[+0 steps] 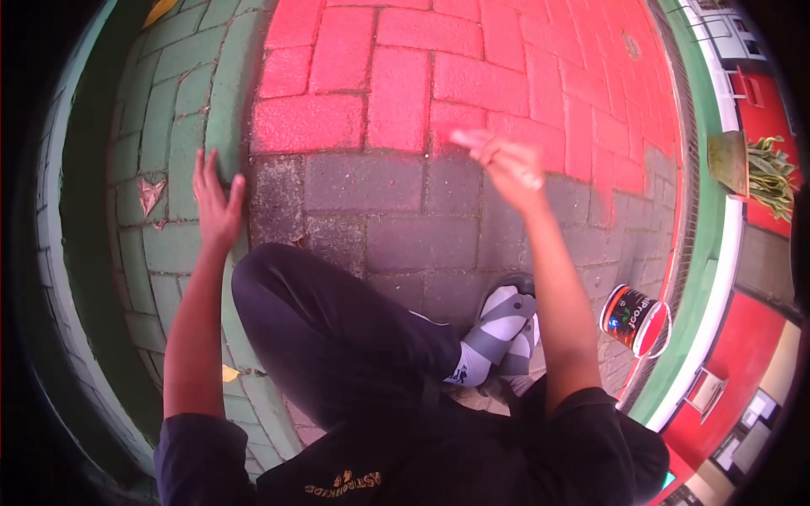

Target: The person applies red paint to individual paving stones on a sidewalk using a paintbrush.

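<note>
My left hand [218,201] rests on the green paving [187,181] beside its border with the red bricks, fingers spread and holding nothing. My right hand [513,171] is closed around a brush [462,137], blurred by motion, whose tip is over the lower edge of the red-painted bricks [399,93]. Below that edge lie grey unpainted bricks [363,184], with a reddish smear on some at the right. A paint bucket [629,318] with red inside stands tilted in view to the right of my feet.
A potted plant [769,177] stands at the right beyond a green strip and a dark grating. Dry leaves [151,196] lie on the green paving. My bent knee [274,274] and shoes are close below the grey bricks.
</note>
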{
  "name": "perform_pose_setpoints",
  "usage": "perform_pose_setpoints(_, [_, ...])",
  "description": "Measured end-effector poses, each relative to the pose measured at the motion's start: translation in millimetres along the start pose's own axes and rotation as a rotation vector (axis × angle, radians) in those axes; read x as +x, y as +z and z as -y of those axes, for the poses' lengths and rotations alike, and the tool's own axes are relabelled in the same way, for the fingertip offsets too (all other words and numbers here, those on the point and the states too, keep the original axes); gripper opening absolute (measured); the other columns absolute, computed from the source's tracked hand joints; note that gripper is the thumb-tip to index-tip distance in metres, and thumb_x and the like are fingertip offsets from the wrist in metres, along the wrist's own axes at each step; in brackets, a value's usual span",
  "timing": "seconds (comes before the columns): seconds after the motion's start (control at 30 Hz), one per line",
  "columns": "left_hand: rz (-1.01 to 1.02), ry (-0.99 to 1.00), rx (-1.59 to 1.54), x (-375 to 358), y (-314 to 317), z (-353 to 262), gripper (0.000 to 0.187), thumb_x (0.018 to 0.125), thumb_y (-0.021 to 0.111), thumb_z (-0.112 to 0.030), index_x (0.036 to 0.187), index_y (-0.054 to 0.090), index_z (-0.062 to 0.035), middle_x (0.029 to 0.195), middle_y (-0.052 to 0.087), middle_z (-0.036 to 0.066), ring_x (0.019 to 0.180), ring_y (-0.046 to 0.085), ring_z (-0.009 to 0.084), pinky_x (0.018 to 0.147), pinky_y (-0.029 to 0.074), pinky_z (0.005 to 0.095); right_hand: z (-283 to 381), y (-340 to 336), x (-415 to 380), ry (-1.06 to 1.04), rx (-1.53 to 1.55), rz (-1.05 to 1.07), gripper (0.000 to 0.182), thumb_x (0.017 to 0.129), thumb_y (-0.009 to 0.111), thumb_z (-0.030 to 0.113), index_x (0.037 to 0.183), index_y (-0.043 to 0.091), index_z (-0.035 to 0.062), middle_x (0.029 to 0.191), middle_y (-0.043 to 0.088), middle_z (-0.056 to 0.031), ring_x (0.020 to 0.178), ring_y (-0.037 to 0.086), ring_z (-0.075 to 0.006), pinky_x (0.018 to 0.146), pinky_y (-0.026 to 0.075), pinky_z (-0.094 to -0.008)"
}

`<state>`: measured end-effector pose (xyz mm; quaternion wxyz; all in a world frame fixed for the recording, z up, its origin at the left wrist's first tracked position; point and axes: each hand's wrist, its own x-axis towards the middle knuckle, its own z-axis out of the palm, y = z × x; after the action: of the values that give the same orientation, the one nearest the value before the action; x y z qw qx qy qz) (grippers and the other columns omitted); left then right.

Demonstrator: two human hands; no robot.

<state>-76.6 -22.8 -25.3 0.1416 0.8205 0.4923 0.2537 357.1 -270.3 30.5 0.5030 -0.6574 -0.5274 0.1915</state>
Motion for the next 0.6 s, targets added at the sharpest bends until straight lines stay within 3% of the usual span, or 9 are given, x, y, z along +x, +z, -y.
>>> perform_pose_setpoints(0.1, [0.201, 0.28, -0.013, -2.3, -14.5, -17.5, 0.075, 0.094, 0.066, -0.04, 0.154, 0.036, -0.0049, 0.163, 0.031, 0.02, 0.149, 0.031, 0.0399, 0.121, 0.026, 0.0491, 7.1, 8.5, -40.5, 0.317, 0.32, 0.152, 0.011, 0.083, 0.072, -0.007, 0.09, 0.068, 0.0005, 0.084, 0.07, -0.0086, 0.098, 0.073, -0.022, 0.079, 0.056, -0.0325])
perform_pose_setpoints(0.2, [0.116, 0.188, -0.03, -1.1, -8.8, -14.2, 0.073, 0.095, 0.064, -0.039, 0.154, 0.036, -0.0049, 0.162, 0.032, 0.021, 0.149, 0.033, 0.0397, 0.121, 0.027, 0.0486, 47.2, -0.4, -60.1, 0.108, -0.118, 0.378, 0.018, 0.073, 0.065, -0.017, 0.072, 0.058, -0.0004, 0.086, 0.073, -0.0151, 0.111, 0.073, -0.0297, 0.092, 0.057, -0.0366])
perform_pose_setpoints(0.27, [0.114, 0.151, -0.051, 0.7, -8.6, -11.8, 0.071, 0.096, 0.063, -0.038, 0.153, 0.038, -0.0047, 0.161, 0.035, 0.021, 0.148, 0.035, 0.0399, 0.121, 0.028, 0.0483, 55.9, -6.0, -64.3, 0.243, -0.004, 0.357, 0.019, 0.075, 0.06, -0.018, 0.068, 0.057, 0.0, 0.082, 0.073, -0.0154, 0.108, 0.074, -0.0304, 0.09, 0.058, -0.038])
perform_pose_setpoints(0.3, [0.11, 0.115, -0.077, 0.8, -8.3, -10.7, 0.069, 0.097, 0.063, -0.038, 0.152, 0.04, -0.0044, 0.159, 0.037, 0.022, 0.147, 0.036, 0.0401, 0.12, 0.029, 0.048, 56.1, -11.4, -54.1, 0.166, -0.14, 0.401, 0.022, 0.077, 0.061, -0.016, 0.065, 0.054, 0.001, 0.084, 0.075, -0.0144, 0.106, 0.075, -0.0282, 0.09, 0.059, -0.0374])
perform_pose_setpoints(0.4, [0.109, 0.114, -0.076, 2.1, -5.1, -4.9, 0.065, 0.098, 0.061, -0.038, 0.15, 0.043, -0.0039, 0.157, 0.042, 0.022, 0.145, 0.04, 0.0404, 0.119, 0.031, 0.0477, 32.4, -11.9, -3.7, 0.239, 0.101, 0.365, 0.025, 0.08, 0.065, -0.015, 0.065, 0.053, 0.0016, 0.091, 0.077, -0.0137, 0.103, 0.075, -0.0247, 0.091, 0.059, -0.0347])
perform_pose_setpoints(0.5, [0.102, 0.109, -0.082, 3.7, -2.5, -2.4, 0.062, 0.098, 0.062, -0.037, 0.148, 0.047, -0.0034, 0.155, 0.045, 0.021, 0.144, 0.042, 0.0396, 0.119, 0.032, 0.047, 9.4, -18.0, 57.6, 0.318, 0.023, 0.402, 0.026, 0.083, 0.069, -0.01, 0.066, 0.054, 0.0021, 0.098, 0.078, -0.0131, 0.101, 0.074, -0.0202, 0.091, 0.058, -0.0327])
perform_pose_setpoints(0.6, [0.108, 0.101, -0.074, 3.2, -4.2, -1.5, 0.061, 0.097, 0.064, -0.034, 0.147, 0.048, -0.0035, 0.154, 0.046, 0.02, 0.144, 0.042, 0.0389, 0.119, 0.032, 0.0468, -4.7, -18.6, 76.4, 0.238, -0.06, 0.31, 0.026, 0.086, 0.072, -0.003, 0.069, 0.055, 0.0033, 0.103, 0.077, -0.014, 0.1, 0.073, -0.0174, 0.089, 0.059, -0.0321])
